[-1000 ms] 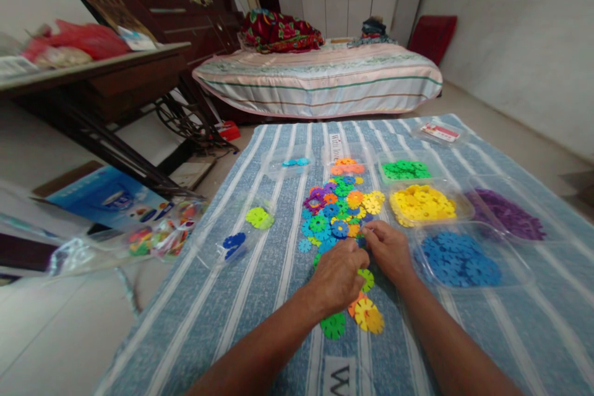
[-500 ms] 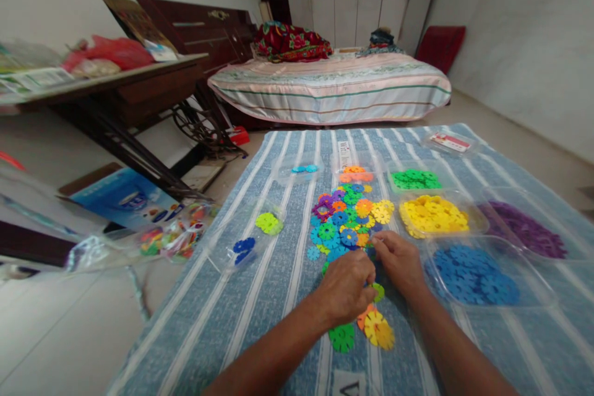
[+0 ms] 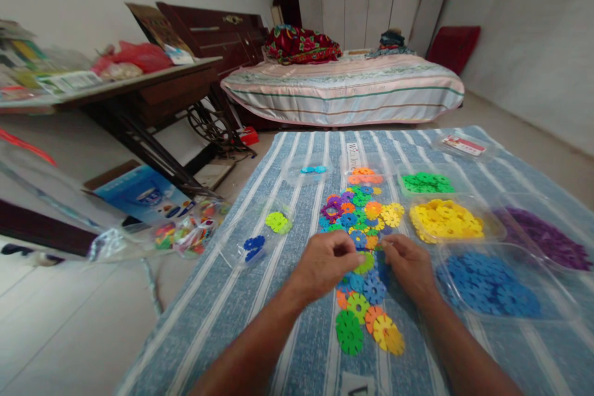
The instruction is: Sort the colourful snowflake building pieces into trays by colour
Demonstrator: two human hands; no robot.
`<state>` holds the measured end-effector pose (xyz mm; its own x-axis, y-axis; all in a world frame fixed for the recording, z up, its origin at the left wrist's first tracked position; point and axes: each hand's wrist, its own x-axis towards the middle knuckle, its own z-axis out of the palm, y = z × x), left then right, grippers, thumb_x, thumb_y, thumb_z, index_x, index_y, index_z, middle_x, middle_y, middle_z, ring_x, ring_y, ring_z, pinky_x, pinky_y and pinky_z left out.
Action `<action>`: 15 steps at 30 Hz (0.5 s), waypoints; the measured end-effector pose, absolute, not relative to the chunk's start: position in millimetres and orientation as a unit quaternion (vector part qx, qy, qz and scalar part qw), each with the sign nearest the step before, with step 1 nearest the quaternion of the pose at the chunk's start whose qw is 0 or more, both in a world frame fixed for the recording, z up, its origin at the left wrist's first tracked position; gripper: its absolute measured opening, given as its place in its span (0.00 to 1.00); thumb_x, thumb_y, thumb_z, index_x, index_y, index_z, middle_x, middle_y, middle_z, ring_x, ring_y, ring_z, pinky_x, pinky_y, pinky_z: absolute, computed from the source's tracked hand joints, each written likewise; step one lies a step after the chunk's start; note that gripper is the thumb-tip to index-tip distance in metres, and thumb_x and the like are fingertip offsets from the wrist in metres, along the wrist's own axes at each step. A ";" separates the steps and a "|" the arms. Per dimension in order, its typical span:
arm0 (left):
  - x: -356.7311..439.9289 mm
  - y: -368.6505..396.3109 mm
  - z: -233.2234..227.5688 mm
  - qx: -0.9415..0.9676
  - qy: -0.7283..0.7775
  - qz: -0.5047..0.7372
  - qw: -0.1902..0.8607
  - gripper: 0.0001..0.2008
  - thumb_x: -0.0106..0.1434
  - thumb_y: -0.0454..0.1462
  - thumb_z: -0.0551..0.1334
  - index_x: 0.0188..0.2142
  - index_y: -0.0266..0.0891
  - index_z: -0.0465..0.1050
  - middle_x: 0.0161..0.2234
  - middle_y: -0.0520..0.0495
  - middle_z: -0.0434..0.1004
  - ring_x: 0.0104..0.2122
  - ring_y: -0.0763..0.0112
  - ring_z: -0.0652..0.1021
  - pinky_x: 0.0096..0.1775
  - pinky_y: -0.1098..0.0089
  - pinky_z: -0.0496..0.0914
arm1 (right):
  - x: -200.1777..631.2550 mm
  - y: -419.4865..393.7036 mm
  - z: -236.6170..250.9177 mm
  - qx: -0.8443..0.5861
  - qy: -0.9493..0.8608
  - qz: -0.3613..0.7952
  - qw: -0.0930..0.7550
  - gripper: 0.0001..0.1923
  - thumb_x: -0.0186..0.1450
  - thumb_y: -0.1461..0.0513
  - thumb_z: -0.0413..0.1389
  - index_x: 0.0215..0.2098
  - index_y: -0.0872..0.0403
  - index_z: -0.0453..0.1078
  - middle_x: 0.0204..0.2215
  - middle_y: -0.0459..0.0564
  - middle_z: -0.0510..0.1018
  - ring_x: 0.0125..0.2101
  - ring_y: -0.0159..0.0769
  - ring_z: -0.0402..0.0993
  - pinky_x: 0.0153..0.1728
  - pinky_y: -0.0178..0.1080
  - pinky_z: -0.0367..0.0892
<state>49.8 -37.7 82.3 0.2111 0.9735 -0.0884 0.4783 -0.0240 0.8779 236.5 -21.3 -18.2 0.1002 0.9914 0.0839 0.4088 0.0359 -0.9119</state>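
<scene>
Left grip [image 3: 325, 262] pinches lime-green notched round plastic disc [image 3: 365, 263], rightward | right grip [image 3: 411, 263] farther, fingers bunched | I can't tell its hold

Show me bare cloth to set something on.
Striped cloth lies bare at near left, between the dark blue discs and left forearm, and at near right, between the blue discs' tray and right forearm. Crowded: the middle, with loose mixed discs, and behind that tray, where yellow and purple discs sit close.
</scene>
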 end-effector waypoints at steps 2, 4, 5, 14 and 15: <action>21.9 -29.9 102.7 0.635 0.598 0.335 0.356 0.10 0.51 0.41 0.63 0.21 0.36 0.68 0.19 0.56 0.67 0.21 0.79 0.66 0.25 0.76 0.60 | 236.7 -21.6 -18.0 -0.612 -0.577 0.338 0.422 0.16 0.60 0.51 0.51 0.31 0.54 0.71 0.15 0.42 0.68 0.18 0.31 0.64 0.22 0.33 0.60; -11.4 -19.5 115.7 0.604 0.649 0.373 0.273 0.11 0.50 0.43 0.63 0.22 0.37 0.68 0.18 0.56 0.67 0.20 0.79 0.66 0.25 0.76 0.60 | 236.9 -21.7 -17.8 -0.613 -0.580 0.336 0.418 0.16 0.59 0.51 0.51 0.31 0.54 0.71 0.15 0.42 0.68 0.19 0.32 0.65 0.23 0.33 0.60; -28.1 -13.8 118.0 0.588 0.676 0.379 0.231 0.12 0.49 0.44 0.63 0.21 0.37 0.68 0.17 0.57 0.66 0.19 0.79 0.65 0.24 0.76 0.60 | 236.9 -21.7 -17.5 -0.612 -0.582 0.335 0.417 0.16 0.59 0.51 0.51 0.31 0.54 0.71 0.15 0.42 0.68 0.19 0.32 0.65 0.22 0.33 0.60; -85.6 19.6 74.9 0.557 0.767 0.216 0.232 0.09 0.46 0.41 0.61 0.17 0.38 0.68 0.13 0.55 0.66 0.17 0.75 0.66 0.23 0.74 0.59 | 236.8 -21.8 -14.5 -0.613 -0.595 0.311 0.416 0.16 0.59 0.51 0.50 0.28 0.53 0.71 0.15 0.41 0.68 0.19 0.32 0.65 0.23 0.33 0.60; -85.0 21.8 73.0 0.567 0.770 0.187 0.225 0.08 0.46 0.40 0.61 0.18 0.38 0.69 0.14 0.55 0.66 0.18 0.74 0.67 0.24 0.74 0.59 | 237.2 -21.5 -14.9 -0.612 -0.597 0.311 0.416 0.15 0.59 0.51 0.50 0.28 0.53 0.71 0.15 0.41 0.68 0.19 0.32 0.65 0.23 0.33 0.60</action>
